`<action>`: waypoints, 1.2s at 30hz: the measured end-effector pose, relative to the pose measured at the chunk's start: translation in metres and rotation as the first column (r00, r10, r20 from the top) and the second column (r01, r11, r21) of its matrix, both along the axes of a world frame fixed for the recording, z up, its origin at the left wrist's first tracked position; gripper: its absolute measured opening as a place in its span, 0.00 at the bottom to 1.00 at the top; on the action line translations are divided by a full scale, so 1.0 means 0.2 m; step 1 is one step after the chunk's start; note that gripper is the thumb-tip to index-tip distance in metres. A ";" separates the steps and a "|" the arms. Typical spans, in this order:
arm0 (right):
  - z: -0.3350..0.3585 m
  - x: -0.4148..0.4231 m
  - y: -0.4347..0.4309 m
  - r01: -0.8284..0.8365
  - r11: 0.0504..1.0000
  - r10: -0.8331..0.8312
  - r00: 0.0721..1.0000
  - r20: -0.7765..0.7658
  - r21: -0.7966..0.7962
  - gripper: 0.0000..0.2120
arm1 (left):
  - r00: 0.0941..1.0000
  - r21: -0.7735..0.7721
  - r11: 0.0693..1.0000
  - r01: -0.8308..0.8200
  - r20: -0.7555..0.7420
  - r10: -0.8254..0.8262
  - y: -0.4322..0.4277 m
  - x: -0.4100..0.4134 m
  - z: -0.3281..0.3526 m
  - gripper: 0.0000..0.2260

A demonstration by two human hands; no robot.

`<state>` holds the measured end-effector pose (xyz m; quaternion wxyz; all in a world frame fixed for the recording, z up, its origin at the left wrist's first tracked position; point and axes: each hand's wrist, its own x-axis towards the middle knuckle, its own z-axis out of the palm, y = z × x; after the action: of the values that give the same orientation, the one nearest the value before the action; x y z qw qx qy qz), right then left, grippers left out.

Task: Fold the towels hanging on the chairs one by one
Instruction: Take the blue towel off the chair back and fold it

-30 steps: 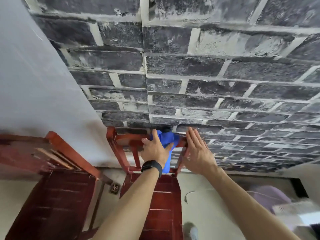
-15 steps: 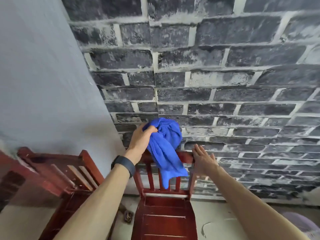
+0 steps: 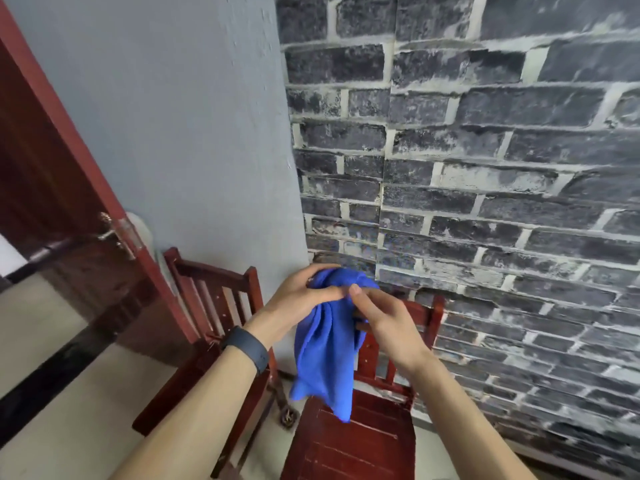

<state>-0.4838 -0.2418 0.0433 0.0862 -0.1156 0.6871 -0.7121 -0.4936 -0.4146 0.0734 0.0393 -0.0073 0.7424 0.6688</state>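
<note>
Blue towel [image 3: 325, 355] bunched, hanging above chair seat [image 3: 353, 441].

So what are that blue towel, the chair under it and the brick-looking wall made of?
The blue towel looks like soft microfibre or terry: matte, fuzzy, hanging in limp folds. The chair seems wood under glossy reddish-brown varnish: slatted seat, sheen. The brick wall may be printed panels, not real brick: a straight vertical seam cuts the pattern.
</note>
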 end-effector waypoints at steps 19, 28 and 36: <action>0.01 0.20 0.11 0.539 0.825 -0.490 0.832 -0.261 0.169 0.19 | 0.996 -0.280 0.957 -0.082 -0.006 0.084 -0.45 0.17 -0.11 0.09; -0.03 0.19 0.13 0.571 0.813 -0.531 0.807 0.256 -0.115 0.08 | 0.953 0.359 0.927 0.110 0.227 -0.201 -0.32 0.16 -0.15 0.26; -0.20 0.16 0.40 0.722 0.692 -0.706 0.671 0.227 0.017 0.09 | 0.998 -0.774 0.632 -0.029 0.015 0.065 -0.59 0.06 -0.30 0.10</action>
<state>-0.4517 -0.1627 0.0036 -0.1292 0.2370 0.6370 -0.7220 -0.4815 -0.5317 0.0135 0.0303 -0.0567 0.9558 0.2870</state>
